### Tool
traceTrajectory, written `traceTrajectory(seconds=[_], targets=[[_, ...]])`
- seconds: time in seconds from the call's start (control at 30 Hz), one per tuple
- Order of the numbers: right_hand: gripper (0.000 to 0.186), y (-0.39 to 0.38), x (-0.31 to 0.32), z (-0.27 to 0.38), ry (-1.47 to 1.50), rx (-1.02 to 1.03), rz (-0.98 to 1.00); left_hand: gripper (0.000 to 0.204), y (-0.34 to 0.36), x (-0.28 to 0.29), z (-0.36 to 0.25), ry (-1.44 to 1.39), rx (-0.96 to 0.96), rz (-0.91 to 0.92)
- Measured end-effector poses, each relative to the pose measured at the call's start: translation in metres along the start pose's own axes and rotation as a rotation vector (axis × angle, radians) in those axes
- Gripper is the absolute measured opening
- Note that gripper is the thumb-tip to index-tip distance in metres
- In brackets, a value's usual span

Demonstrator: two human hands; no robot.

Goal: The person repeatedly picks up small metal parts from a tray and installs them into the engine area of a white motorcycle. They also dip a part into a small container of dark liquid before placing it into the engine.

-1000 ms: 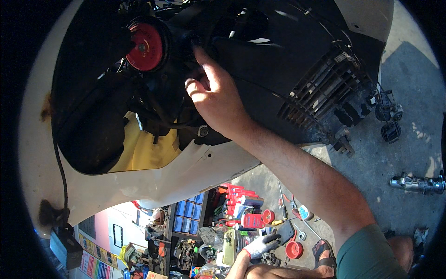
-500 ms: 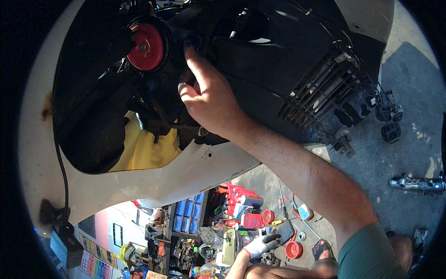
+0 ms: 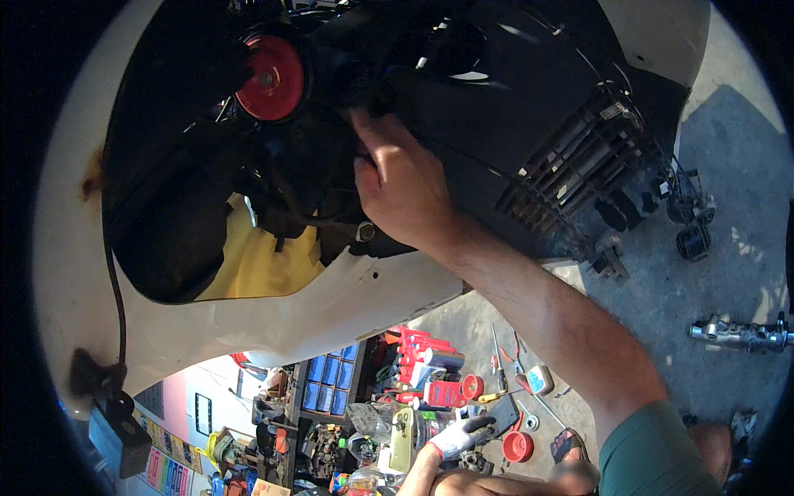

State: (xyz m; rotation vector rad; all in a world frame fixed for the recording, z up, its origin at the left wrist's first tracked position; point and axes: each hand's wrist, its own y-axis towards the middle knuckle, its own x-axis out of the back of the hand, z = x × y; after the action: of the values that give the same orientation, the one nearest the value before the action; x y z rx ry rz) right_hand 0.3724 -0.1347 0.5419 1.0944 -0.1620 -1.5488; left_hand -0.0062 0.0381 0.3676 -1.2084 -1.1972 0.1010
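Note:
My bare right hand [image 3: 405, 186] reaches into the dark opening of a white body panel [image 3: 331, 289]. Its index finger extends to a black part [image 3: 351, 83] just right of a round red disc, apparently a horn [image 3: 273, 78]. Shadow covers the fingertips, so whether they grip anything is hidden. Below the hand, a small round metal fitting [image 3: 365, 232] sits at the panel's edge. Low in the picture, my left hand [image 3: 456, 436] wears a white-and-dark glove. Its fingers stretch out beside a dark flat object [image 3: 503, 416], and nothing shows in them.
A black slatted grille [image 3: 571, 161] lies right of the arm. Farther right, a shiny metal cylinder [image 3: 738, 332] rests on the concrete. Red bottles [image 3: 422, 343], a screwdriver [image 3: 499, 364] and a red bowl [image 3: 518, 446] lie below. Blue drawers [image 3: 331, 380] stand at lower left.
My right hand has shifted right and slightly down, and its index fingertip has gone deeper into shadow. The view has shifted a little; my left hand stays in about the same place.

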Motion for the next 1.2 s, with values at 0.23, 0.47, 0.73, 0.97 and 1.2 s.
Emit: traceTrajectory(seconds=[0.23, 0.47, 0.73, 0.97, 1.2], targets=[[0.066, 0.017, -0.002, 0.002, 0.729, -0.206, -0.04, 0.053, 0.005, -0.001, 0.011, 0.01, -0.055, 0.001], [0.075, 0.027, 0.001, 0.014, 0.93, -0.237, 0.012, 0.051, 0.013, -0.002, 0.024, -0.013, -0.051, 0.004], [0.07, 0.019, -0.003, 0.021, 0.81, -0.222, 0.044, 0.052, 0.015, -0.005, 0.033, -0.031, -0.053, -0.01], [0.063, 0.001, -0.017, 0.0, 0.314, 0.044, -0.039, 0.055, 0.018, -0.009, 0.043, -0.072, -0.078, -0.015], [0.06, 0.0, 0.003, -0.012, -0.134, 0.057, 0.059, 0.055, 0.01, -0.004, 0.024, -0.022, -0.069, -0.029]])
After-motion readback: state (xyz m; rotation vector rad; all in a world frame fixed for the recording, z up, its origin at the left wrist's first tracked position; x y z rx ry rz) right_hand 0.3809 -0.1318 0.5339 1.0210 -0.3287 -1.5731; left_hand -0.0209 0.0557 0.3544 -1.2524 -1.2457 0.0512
